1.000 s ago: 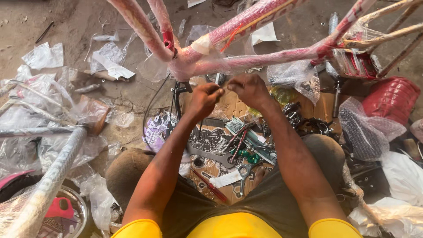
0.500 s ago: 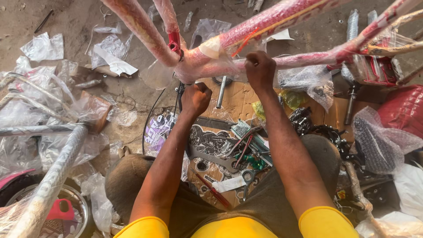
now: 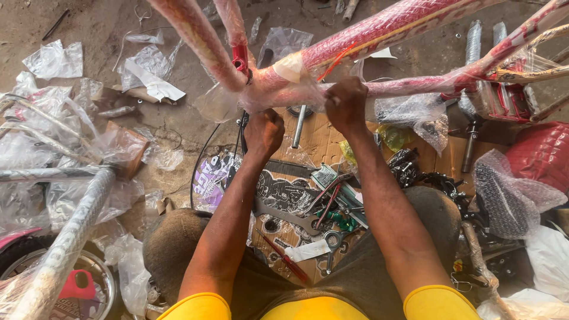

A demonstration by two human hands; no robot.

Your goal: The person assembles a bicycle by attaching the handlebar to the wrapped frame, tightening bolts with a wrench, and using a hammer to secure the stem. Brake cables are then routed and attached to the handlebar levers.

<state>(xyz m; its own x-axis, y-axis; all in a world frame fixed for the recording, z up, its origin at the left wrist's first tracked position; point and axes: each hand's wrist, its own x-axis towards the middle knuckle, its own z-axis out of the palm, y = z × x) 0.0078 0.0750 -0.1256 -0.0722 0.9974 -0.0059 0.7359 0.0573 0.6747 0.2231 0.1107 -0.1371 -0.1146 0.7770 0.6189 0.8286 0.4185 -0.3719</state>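
Bicycle frame (image 3: 379,29), pink, stays mostly wrapped in plastic. Right hand (image 3: 347,104) pinches wrap at its joint; left hand (image 3: 264,131) is fisted below, grip hidden.

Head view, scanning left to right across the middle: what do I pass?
Wrapped silver tube → brown block → left hand → right hand → mesh-wrapped part → red seat.
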